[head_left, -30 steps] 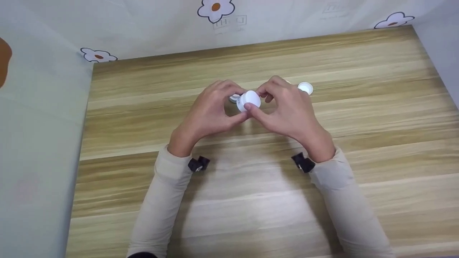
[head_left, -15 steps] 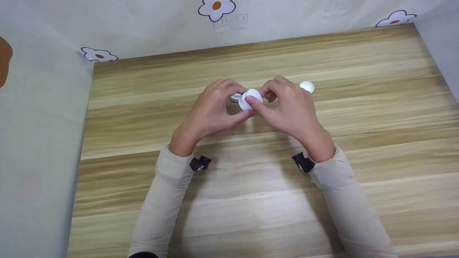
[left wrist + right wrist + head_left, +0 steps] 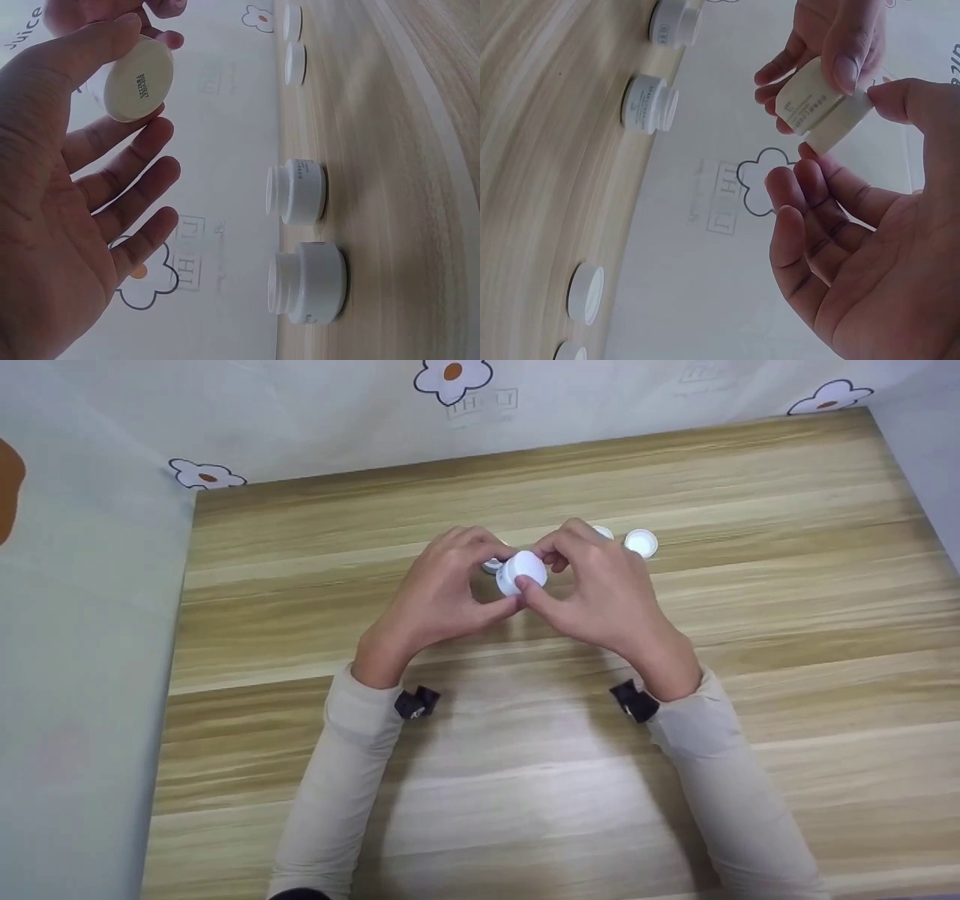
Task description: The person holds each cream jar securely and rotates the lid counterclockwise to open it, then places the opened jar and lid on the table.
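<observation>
A small white cosmetic jar (image 3: 801,99) with printed lettering is held up in front of the person, tilted, its white lid (image 3: 841,124) on the mouth. My left hand (image 3: 442,596) grips the jar's body between thumb and fingers; its other fingers spread out in the left wrist view. The printed base (image 3: 139,81) faces that camera. My right hand (image 3: 611,592) pinches the lid's rim between thumb and index finger, the remaining fingers loosely bent. A thin seam shows between lid and body in the right wrist view.
Two lidless white jars (image 3: 304,191) stand side by side on the wood-grain table (image 3: 525,810), mostly hidden behind my left hand in the head view. Two loose white lids (image 3: 640,544) lie beyond my right hand. A pale flower-printed sheet (image 3: 337,420) rises behind the table.
My right thumb and fingers shifted slightly up and right around the lid, then back, with the jar tilting along. A second loose lid now shows past my right hand.
</observation>
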{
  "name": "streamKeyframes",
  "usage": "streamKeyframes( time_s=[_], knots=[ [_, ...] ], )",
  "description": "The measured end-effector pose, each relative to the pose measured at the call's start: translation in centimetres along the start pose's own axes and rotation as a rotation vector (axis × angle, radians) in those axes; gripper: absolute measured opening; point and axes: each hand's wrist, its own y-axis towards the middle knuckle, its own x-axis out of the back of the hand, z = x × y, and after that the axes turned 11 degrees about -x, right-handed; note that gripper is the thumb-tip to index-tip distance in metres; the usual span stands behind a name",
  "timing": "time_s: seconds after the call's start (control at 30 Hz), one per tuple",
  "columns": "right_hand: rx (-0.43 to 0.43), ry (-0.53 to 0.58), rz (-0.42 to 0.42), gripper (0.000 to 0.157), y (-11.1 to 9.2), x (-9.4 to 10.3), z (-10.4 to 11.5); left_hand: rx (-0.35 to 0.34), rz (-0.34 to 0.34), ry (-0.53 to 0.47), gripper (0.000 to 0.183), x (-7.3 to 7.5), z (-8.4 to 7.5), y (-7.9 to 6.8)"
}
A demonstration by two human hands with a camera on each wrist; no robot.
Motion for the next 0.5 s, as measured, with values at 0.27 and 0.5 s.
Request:
streamKeyframes(
  time_s=[0.27, 0.5],
  knots=[
    [-0.034, -0.043, 0.014, 0.048, 0.03, 0.43, -0.09, 0.023, 0.003, 0.014, 0.045, -0.04, -0.07, 0.04],
    [-0.132, -0.056, -0.013, 0.058, -0.06, 0.28, -0.26, 0.038, 0.019, 0.018, 0.046, -0.16, -0.24, 0.12]
  ],
)
